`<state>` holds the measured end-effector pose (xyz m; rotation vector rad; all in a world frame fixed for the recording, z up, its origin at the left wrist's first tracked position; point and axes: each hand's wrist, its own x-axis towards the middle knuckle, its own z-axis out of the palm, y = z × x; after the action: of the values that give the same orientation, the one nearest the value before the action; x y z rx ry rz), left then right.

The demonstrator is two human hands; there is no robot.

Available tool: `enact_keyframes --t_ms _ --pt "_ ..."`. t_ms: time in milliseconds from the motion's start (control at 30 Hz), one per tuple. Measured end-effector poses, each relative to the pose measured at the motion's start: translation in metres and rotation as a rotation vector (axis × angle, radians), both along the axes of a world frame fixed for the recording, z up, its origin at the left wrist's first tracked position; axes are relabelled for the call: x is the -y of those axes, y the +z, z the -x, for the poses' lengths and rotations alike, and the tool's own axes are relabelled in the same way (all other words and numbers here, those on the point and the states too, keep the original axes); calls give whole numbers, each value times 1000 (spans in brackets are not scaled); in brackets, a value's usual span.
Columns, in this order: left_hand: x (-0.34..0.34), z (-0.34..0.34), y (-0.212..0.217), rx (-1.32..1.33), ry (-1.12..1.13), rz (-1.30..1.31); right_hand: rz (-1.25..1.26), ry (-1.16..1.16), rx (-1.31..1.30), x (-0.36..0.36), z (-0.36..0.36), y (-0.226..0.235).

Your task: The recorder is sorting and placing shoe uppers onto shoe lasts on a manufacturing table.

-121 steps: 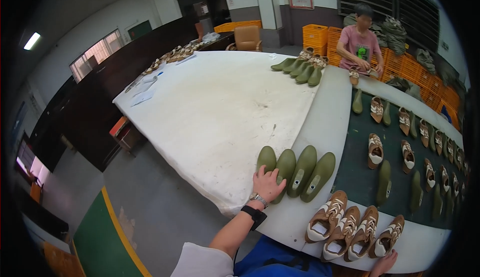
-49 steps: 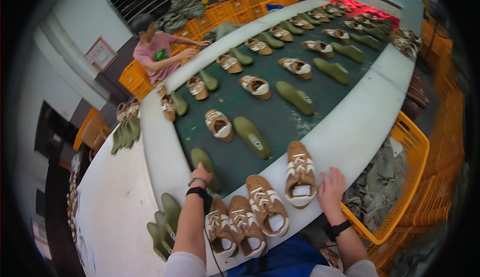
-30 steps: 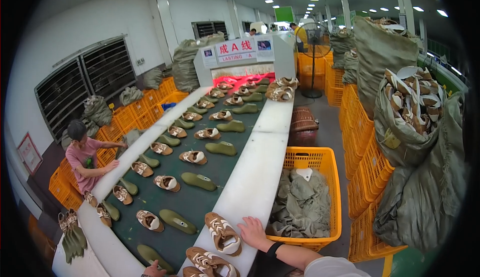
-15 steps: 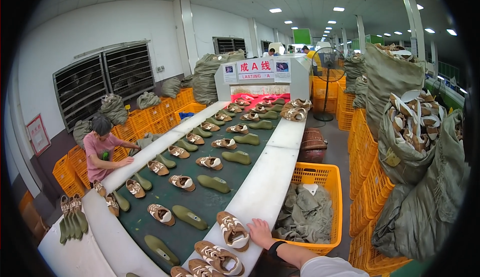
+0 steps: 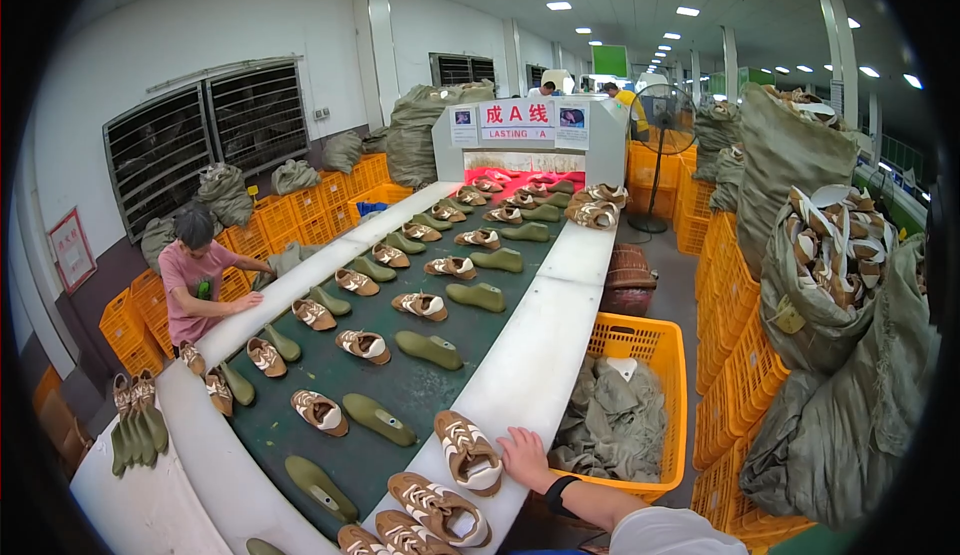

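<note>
Right hand (image 5: 524, 458): lay flat on the white worktop (image 5: 540, 355), fingers spread and open, gripping nothing, touching the heel of a tan-and-white shoe (image 5: 468, 452).
Left hand: out of view; its state could not be told.
Shoe: sat on the worktop's near edge, just beside the green belt (image 5: 420, 385).
More shoes: two others (image 5: 440, 508) lay nearer the camera on the same edge.
Belt: carried pairs of shoes and green lasts (image 5: 378, 419) toward a grey machine (image 5: 528, 140).
Crate: an orange crate (image 5: 640, 395) of grey cloth stood right of the worktop.
Co-worker: a person in pink (image 5: 197, 280) leaned on the far rail.
</note>
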<state>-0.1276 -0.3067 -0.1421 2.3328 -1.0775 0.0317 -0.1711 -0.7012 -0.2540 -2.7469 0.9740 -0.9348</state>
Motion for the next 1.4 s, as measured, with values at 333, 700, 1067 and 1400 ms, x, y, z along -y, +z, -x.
enact_keyframes --t_ms 333,700,1067,1400 --pt "-13 4 -21 197 109 -27 -51 -15 1 1 3 -1" --pt "10 -5 -30 15 100 -69 17 50 -24 3 -7 -10" --pt "-5 7 -26 50 371 19 -115 48 -12 8 -6 -11" --pt "-22 -12 -23 -258 582 251 -116 42 -17 8 0 -11"
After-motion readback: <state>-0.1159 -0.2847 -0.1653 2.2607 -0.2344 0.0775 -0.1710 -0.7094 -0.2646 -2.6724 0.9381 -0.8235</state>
